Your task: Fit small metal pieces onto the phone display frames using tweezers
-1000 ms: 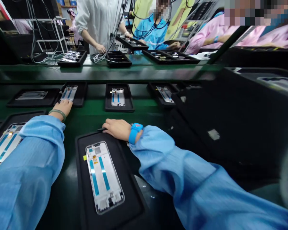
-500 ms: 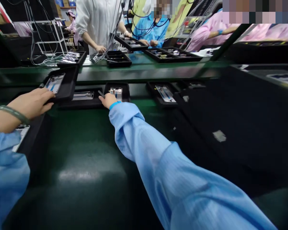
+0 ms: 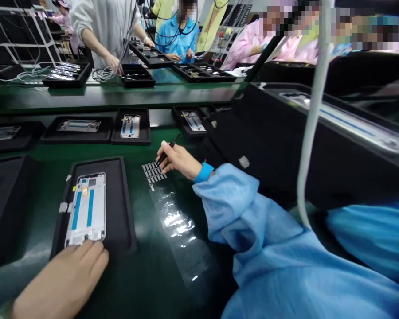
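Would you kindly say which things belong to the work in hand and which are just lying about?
In use:
black tweezers, in the right hand
label sheet, at their tips
phone frame, by the left hand
near tray, under that frame

Seemingly just about:
white cables
pale tube

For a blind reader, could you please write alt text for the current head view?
The right hand holds black tweezers at a grid of pale stickers on clear film; the left hand is at the near end of a phone frame in a black tray.
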Demonstrator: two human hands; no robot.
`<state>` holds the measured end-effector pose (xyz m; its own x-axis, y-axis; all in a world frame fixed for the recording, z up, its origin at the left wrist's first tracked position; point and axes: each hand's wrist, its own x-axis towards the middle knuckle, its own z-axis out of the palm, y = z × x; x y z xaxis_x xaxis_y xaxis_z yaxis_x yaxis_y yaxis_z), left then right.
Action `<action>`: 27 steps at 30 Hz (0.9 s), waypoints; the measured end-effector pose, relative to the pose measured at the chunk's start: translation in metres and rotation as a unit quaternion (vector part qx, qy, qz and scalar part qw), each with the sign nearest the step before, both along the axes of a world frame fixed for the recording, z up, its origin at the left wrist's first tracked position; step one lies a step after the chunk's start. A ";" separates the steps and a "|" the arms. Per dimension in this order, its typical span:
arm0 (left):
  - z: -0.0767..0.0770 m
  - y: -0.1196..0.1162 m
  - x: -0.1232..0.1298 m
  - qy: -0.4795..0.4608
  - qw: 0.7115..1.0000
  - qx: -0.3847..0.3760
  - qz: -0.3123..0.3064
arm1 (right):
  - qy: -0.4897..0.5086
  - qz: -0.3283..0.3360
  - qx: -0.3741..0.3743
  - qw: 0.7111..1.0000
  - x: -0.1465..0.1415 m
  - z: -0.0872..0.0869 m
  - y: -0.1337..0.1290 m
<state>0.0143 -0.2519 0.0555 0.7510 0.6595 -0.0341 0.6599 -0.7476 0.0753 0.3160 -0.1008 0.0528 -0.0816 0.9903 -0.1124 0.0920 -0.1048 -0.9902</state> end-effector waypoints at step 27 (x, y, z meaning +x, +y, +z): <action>-0.026 0.101 0.130 -0.070 0.992 -0.005 0.106 | 0.027 -0.120 0.012 0.992 -0.019 -0.050 -0.048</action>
